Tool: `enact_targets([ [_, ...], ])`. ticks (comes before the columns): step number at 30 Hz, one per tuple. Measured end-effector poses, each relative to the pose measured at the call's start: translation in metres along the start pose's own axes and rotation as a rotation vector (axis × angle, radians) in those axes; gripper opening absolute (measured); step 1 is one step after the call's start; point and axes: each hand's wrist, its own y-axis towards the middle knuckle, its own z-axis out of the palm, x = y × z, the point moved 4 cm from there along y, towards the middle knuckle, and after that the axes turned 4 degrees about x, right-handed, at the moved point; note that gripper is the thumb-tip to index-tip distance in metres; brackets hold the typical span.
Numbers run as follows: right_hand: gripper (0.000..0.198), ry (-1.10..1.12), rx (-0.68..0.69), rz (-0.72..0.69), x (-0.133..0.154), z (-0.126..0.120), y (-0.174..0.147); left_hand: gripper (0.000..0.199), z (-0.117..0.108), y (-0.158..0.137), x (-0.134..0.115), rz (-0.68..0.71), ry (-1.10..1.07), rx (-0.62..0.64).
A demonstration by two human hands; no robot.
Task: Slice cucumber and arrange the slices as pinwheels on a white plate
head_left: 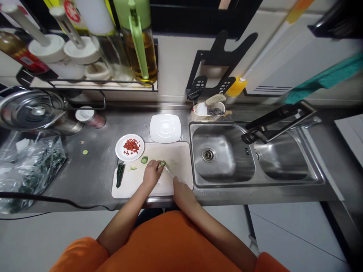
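My left hand [152, 174] is closed on a short piece of cucumber [162, 163] over the white cutting board [181, 151]. In my right hand [183, 192] is the handle of a slim, pale utensil [169, 172]. Its far end meets the cucumber piece, and I cannot tell whether it is a knife or a spoon. To the left on the board lie another short cucumber piece [144, 159], pale green scraps [132, 168] and a longer dark green cucumber piece [120, 175]. A round white plate [118, 148] with small red pieces overlaps the board's upper left corner.
A square white plate [165, 128] stands behind the board. Right of it is a double steel sink [224, 151] with a black faucet [266, 128]. At left are a plastic bag of greens [36, 162], a jar [90, 117] and a lidded pot [68, 122]. A seasoning rack [93, 86] hangs above.
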Motion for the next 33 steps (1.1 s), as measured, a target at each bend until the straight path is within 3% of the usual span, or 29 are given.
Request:
enact_targets([
  [18, 0.04, 0.003, 0.014, 0.019, 0.0024, -0.003, -0.0012, 0.021, 0.0034, 0.0008, 0.0052, 0.041, 0.013, -0.045],
  [33, 0.043, 0.054, 0.056, 0.009, 0.0037, -0.0034, -0.0019, 0.02, 0.002, 0.0022, 0.0039, -0.011, 0.0, -0.024],
])
